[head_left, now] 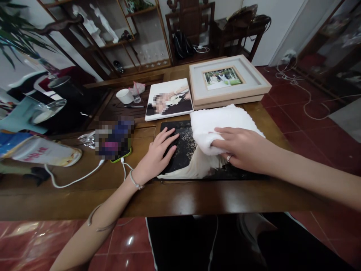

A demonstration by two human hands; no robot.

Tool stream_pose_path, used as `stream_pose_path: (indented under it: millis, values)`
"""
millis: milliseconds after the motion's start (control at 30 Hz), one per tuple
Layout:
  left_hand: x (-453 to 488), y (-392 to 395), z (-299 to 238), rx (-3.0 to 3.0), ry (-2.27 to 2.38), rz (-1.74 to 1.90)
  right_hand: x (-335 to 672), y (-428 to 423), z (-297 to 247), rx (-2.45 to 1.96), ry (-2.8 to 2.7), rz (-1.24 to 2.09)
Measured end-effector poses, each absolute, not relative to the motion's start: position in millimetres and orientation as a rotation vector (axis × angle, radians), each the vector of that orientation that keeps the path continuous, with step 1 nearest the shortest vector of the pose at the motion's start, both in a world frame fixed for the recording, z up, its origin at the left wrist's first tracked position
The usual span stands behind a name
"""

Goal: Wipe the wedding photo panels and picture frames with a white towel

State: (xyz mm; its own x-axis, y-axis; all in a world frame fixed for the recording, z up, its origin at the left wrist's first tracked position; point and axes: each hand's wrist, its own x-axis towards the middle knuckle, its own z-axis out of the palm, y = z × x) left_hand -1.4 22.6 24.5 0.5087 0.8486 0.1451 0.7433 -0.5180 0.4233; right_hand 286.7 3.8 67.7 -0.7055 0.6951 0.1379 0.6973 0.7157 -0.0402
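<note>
Bracing dark photo panel [184, 145] with left hand [158, 152], fingers spread flat. Pressing white towel [217, 124] onto it with right hand [239, 148], fingers extended, close together. Lying at near worktop [84, 195] edge. Risks, probably: dragging grit specks under towel, scratching print; pushing panel off edge.

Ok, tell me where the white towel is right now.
Head view: the white towel lies right of centre on the dark picture panel, under the right hand and just in front of the framed photo.
</note>
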Motion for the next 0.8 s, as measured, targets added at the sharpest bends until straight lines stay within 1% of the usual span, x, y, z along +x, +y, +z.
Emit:
stream_pose_path:
  millis: [333, 567, 733, 800]
  values:
    - [-4.5, 23.3, 27.5, 2.504, 1.323, 0.34, 290.5, -0.9, 54.4, -1.056, -2.758, -0.034]
    - [-5.3, 23.1, 26.4, 2.53, 1.312, 0.342, 281.7, -10.9, 51.5, -1.077, -2.773, -0.029]
    - [-4.0, 22.7, 27.1, 2.522, 1.32, 0.334, 258.8, -44.5, 53.4, -0.998, -2.85, 0.06]
    - [-3.6, 22.5, 27.3, 2.516, 1.325, 0.337, 258.3, -46.0, 53.3, -0.948, -2.851, 0.107]
